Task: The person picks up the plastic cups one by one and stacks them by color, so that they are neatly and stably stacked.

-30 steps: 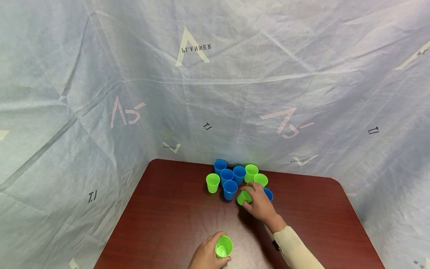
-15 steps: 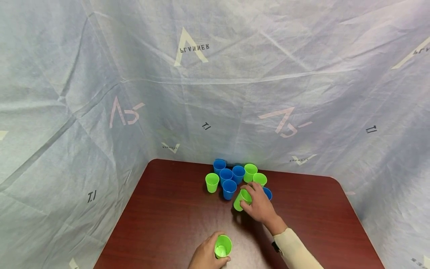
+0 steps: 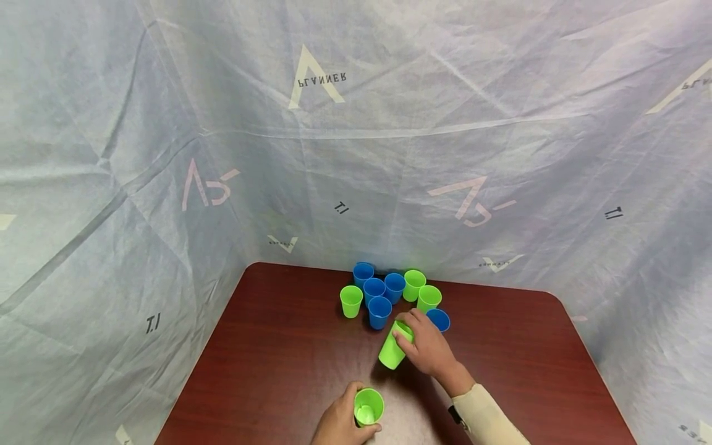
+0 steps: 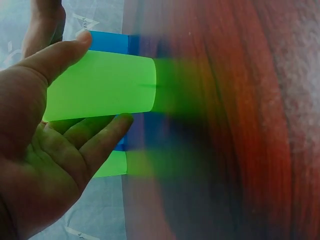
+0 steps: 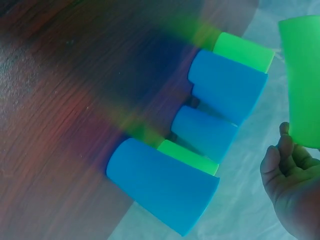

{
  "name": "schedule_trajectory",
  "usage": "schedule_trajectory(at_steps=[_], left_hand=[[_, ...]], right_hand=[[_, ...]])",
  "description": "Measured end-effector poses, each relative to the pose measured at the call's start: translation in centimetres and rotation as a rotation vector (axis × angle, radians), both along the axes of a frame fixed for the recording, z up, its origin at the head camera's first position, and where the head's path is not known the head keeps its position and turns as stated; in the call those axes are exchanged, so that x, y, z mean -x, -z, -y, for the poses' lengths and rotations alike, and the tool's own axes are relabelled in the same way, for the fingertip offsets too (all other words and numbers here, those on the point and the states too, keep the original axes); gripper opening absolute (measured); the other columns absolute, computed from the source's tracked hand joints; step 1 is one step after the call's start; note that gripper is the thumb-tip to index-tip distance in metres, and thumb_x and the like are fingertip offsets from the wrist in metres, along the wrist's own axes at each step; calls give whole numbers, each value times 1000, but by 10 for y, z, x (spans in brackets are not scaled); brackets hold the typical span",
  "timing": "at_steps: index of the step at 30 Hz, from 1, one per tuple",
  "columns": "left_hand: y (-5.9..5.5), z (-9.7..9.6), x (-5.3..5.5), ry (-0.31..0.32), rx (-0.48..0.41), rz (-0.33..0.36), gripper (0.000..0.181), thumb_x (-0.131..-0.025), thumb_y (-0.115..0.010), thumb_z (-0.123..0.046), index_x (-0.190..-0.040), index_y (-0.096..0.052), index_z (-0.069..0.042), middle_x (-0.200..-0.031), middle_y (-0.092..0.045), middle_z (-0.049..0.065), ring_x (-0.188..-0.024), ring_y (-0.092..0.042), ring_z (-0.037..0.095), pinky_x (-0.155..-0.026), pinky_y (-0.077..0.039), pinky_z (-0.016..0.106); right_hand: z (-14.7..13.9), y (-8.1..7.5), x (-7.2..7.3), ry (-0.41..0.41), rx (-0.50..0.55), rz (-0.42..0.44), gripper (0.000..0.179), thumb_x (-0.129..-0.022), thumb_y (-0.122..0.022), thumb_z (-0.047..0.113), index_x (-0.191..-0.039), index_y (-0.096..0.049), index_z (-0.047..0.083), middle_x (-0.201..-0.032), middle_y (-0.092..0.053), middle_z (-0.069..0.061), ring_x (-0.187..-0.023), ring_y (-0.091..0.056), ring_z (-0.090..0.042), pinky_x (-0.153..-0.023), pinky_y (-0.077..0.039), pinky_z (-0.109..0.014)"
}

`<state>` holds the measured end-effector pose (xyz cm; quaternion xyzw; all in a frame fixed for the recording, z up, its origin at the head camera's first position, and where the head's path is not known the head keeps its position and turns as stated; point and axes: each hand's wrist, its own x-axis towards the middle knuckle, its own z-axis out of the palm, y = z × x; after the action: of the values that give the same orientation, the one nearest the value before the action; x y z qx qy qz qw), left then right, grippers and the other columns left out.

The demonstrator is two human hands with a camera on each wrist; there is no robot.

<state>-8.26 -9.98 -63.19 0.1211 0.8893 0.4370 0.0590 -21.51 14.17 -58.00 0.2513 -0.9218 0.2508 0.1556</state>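
Near the front of the table, my left hand (image 3: pixel 339 421) grips an upright green plastic cup (image 3: pixel 369 406), thumb on one side and fingers on the other. In the left wrist view that cup (image 4: pixel 102 85) has its base close to the tabletop. My right hand (image 3: pixel 429 347) holds a second green cup (image 3: pixel 391 351) by its upper part. It tilts, its base toward me, above a shadow on the table. The right wrist view shows this cup (image 5: pixel 304 80) beside my curled fingers (image 5: pixel 286 147).
Several blue cups (image 3: pixel 380 313) stand grouped at the back of the brown table (image 3: pixel 267 358). A green cup (image 3: pixel 351 301) is at their left, two green cups (image 3: pixel 414 284) at their right. Another blue cup (image 3: pixel 438 319) stands behind my right hand. Grey printed cloth (image 3: pixel 378 185) hangs around the table.
My right hand has lifted its green cup away from the group and brought it toward me and slightly left, tilting it more. My left hand and its cup have stayed in place.
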Motion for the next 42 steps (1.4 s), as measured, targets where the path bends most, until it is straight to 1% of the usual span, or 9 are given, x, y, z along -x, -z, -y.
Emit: schedule_trajectory(at_steps=[6, 12, 17, 21, 27, 30, 35, 38, 42], left_hand=[[1, 1, -2, 5, 10, -56, 70, -75, -97, -36, -128, -55, -18, -102, -74, 5, -86, -69, 12, -70, -52, 29], [-2, 0, -3, 0, 27, -32, 71, -75, -96, -38, -129, -55, -16, -106, -73, 4, -89, -70, 15, -72, -53, 30], [-3, -1, -3, -5, 47, -29, 72, -76, -96, -37, -130, -56, -14, -107, -72, 3, -90, -69, 14, -73, -53, 30], [-3, -1, -4, -5, 49, -45, 73, -76, -96, -36, -131, -56, -11, -106, -73, 3, -89, -69, 13, -73, -53, 30], [-2, 0, -5, -11, 39, -82, 73, -75, -96, -36, -131, -56, -11, -104, -72, 2, -86, -67, 10, -70, -51, 28], [-2, 1, -4, -3, 28, -65, 72, -76, -96, -36, -131, -56, -11, -101, -71, 2, -83, -65, 7, -68, -49, 27], [-1, 1, -2, 3, 20, -9, 74, -77, -95, -37, -132, -55, -10, -101, -70, 0, -82, -62, 5, -67, -49, 27], [-1, 2, -1, 2, 25, 34, 75, -77, -95, -39, -134, -55, -10, -104, -69, -2, -83, -61, 3, -69, -49, 28], [-2, 3, 0, 9, 28, 46, 76, -77, -95, -40, -135, -55, -10, -105, -69, -4, -85, -59, 1, -70, -49, 28]], right_hand=[[4, -2, -5, -17, 16, -18, 23, -102, -67, 34, -118, -69, 17, -107, -64, 5, -94, -56, -7, -81, -55, -31], [11, -7, -15, -20, 34, -26, 17, -103, -66, 32, -111, -70, 17, -101, -67, 7, -90, -59, -7, -81, -57, -33], [17, -6, -22, 1, 39, -19, 11, -104, -64, 31, -103, -69, 21, -92, -64, 10, -82, -54, -2, -74, -54, -29], [20, -7, -26, -9, 46, -37, 8, -103, -65, 28, -99, -68, 21, -88, -63, 11, -79, -52, 0, -71, -52, -26], [26, -9, -33, -56, 59, -64, 7, -102, -65, 24, -99, -69, 20, -90, -65, 11, -81, -54, -1, -74, -54, -28], [28, -9, -37, -87, 69, -71, 7, -103, -64, 22, -98, -68, 20, -88, -63, 12, -80, -52, 0, -73, -52, -26], [31, -4, -42, -116, 89, -87, 6, -102, -64, 20, -96, -65, 20, -85, -59, 12, -78, -49, 1, -70, -48, -23], [32, -2, -45, -126, 98, -76, 7, -103, -62, 22, -97, -65, 20, -86, -58, 12, -78, -49, 1, -69, -47, -22], [34, 1, -47, -150, 95, -68, 11, -105, -59, 26, -98, -65, 20, -87, -59, 13, -78, -49, 1, -70, -48, -22]])
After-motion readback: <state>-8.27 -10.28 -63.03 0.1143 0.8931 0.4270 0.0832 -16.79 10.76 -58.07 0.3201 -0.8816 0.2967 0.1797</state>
